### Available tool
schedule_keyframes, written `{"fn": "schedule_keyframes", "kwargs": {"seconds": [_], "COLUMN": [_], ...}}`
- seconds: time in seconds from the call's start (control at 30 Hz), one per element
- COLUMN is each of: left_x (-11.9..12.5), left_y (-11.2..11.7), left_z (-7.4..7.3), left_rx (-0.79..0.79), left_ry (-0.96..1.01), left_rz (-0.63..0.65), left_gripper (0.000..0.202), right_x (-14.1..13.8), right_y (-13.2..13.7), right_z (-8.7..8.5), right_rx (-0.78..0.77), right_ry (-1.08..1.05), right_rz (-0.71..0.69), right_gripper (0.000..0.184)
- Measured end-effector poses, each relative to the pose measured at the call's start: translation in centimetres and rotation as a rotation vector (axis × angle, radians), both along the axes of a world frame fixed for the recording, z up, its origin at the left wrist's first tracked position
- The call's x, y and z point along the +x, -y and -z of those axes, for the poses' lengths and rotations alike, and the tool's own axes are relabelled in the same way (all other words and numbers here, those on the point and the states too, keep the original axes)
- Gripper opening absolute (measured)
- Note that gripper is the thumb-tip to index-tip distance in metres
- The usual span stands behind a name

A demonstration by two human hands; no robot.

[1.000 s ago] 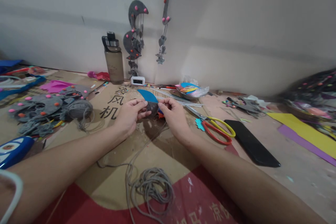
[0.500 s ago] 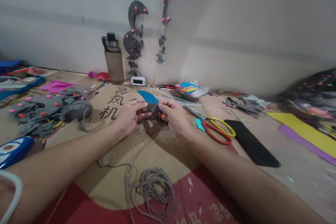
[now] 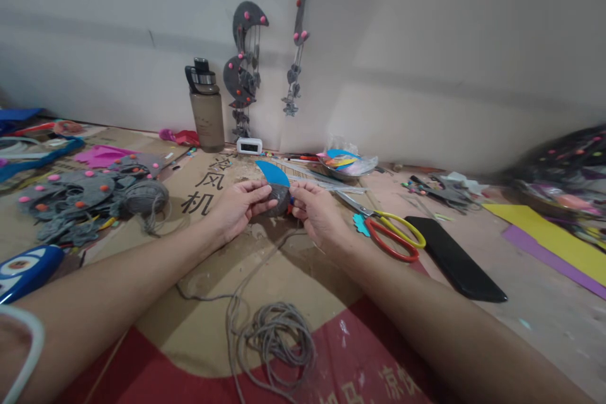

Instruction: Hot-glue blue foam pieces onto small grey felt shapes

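Between both hands is a blue crescent (image 3: 273,173), its lower part covered with wound grey yarn (image 3: 279,197). My left hand (image 3: 242,209) pinches the crescent's left side near the edge of the winding. On the opposite side my right hand (image 3: 316,209) is closed, thumb and fingertips at the edge of the winding. A grey yarn strand (image 3: 265,259) runs from below my right hand to a loose yarn coil (image 3: 279,341) on the cardboard (image 3: 199,328). Fingers hide the crescent's lower end.
Scissors (image 3: 395,230) and a black phone (image 3: 457,259) lie to the right. A bottle (image 3: 207,113) and small white clock (image 3: 249,146) stand behind. Grey decorated crescents (image 3: 85,189) and a yarn ball (image 3: 146,197) are at left. More crescents (image 3: 250,16) hang on the wall.
The blue crescent has shifted slightly right and turned a little in my hands. Both hands keep nearly the same place.
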State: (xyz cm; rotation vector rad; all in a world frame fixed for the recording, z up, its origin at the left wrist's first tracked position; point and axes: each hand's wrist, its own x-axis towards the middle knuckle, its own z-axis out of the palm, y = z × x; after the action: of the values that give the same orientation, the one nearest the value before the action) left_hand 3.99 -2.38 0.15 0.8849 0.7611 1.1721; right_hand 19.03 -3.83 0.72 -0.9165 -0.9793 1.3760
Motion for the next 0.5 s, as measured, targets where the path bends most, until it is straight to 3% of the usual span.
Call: {"fn": "schedule_keyframes", "kwargs": {"seconds": [0.5], "left_x": [0.04], "left_y": [0.32], "left_z": [-0.55], "left_rx": [0.002], "left_ry": [-0.017], "left_rz": [-0.047], "left_gripper": [0.003], "right_x": [-0.29], "right_y": [0.24], "right_z": [0.23], "right_rx": [0.043], "right_ry": [0.113], "right_rz": [0.009], "right_gripper": [0.021]}}
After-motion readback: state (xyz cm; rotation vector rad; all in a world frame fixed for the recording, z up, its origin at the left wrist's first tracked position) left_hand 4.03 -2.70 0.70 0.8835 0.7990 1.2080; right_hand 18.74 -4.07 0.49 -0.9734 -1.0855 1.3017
